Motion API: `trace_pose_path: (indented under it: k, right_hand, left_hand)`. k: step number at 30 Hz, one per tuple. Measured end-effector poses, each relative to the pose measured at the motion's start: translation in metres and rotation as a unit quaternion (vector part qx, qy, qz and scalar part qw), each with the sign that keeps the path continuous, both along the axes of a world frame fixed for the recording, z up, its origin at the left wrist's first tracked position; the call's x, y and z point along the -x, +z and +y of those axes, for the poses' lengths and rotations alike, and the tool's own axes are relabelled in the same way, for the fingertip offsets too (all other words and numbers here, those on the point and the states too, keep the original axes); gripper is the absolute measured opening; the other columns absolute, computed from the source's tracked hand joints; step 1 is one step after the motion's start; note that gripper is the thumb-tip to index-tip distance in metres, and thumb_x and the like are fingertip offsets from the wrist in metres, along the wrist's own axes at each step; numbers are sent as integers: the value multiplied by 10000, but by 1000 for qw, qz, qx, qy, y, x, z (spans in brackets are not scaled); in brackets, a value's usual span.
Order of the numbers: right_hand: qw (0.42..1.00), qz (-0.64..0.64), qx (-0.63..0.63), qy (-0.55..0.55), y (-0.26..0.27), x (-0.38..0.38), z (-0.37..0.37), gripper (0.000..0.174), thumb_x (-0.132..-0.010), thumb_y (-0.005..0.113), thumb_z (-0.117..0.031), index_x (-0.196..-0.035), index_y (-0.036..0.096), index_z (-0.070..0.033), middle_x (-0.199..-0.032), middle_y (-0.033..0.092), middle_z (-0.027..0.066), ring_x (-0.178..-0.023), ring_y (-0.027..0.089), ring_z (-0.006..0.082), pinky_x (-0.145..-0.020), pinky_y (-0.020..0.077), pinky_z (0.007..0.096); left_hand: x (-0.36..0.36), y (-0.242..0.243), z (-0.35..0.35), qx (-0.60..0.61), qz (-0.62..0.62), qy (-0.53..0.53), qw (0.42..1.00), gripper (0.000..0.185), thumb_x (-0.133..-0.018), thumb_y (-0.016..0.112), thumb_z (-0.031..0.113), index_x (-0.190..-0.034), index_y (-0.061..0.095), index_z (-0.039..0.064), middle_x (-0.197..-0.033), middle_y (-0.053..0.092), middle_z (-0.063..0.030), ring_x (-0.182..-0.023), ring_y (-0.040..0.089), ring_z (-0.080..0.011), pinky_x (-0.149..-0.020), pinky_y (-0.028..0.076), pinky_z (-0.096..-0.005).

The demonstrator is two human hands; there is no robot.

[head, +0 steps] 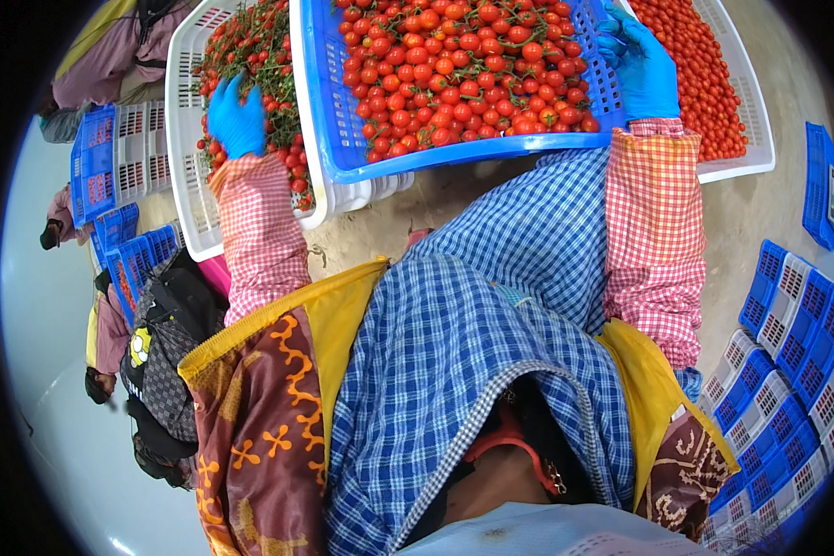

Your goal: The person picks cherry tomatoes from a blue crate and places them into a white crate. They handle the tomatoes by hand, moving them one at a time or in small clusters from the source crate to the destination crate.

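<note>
My left hand [238, 118], in a blue glove, is over the left white plastic crate [183, 149], fingers apart. Beneath it lie cherry tomatoes on green stems [278, 62]; no tomato shows in the hand. A blue plastic crate [459, 154] sits before me, holding red cherry tomatoes [452, 76], some with bits of stem. At its right wall is my right hand [643, 73], also gloved in blue, with fingers curled; whether anything is between them is not visible. To the right, a white crate [757, 111] contains small stemless-looking tomatoes [702, 83].
Stacked blue and white crates [771, 389] stand at the lower right. A blue crate [819, 187] is beside a device at the right edge. More crates [118, 156] and several people, one in a dark patterned top [163, 347], are on the left. Concrete floor [368, 233] shows below the crates.
</note>
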State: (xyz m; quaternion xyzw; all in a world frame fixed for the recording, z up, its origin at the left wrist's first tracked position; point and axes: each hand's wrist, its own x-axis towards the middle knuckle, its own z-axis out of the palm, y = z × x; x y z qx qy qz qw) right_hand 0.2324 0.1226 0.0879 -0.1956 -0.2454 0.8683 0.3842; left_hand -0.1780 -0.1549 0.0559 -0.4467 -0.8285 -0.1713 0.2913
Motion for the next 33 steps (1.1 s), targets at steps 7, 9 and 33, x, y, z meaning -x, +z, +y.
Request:
trace_pose_path:
  k: [7,9,33]
  right_hand:
    - [982,-55,-178,14,-1,-16,-1,311,-845,469,-182,-1089,527,3,-875,570,53,-747,529,126,-686,434,228]
    - [977,-33,-203,52,-2,-20,4,353,-852,465,-196,-1137,514,7,-926,578,61,-796,540,136,-736,438,245]
    - [974,-12,-199,110,-3,-21,2,350,-853,479,-212,-1131,521,-4,-937,597,61,-803,556,136,-731,442,234]
  left_hand:
    - [-111,-12,94,155,-274,-204,927,251,-761,600,219,-999,587,138,-961,591,-102,-854,575,-276,-717,467,-377]
    - [-126,-16,92,320,-281,-111,898,263,-759,606,248,-1001,583,148,-966,574,-115,-882,566,-284,-718,469,-385]
    - [-156,-44,82,349,-227,-240,877,338,-729,607,233,-1032,542,100,-859,603,-132,-796,592,-292,-698,478,-379]
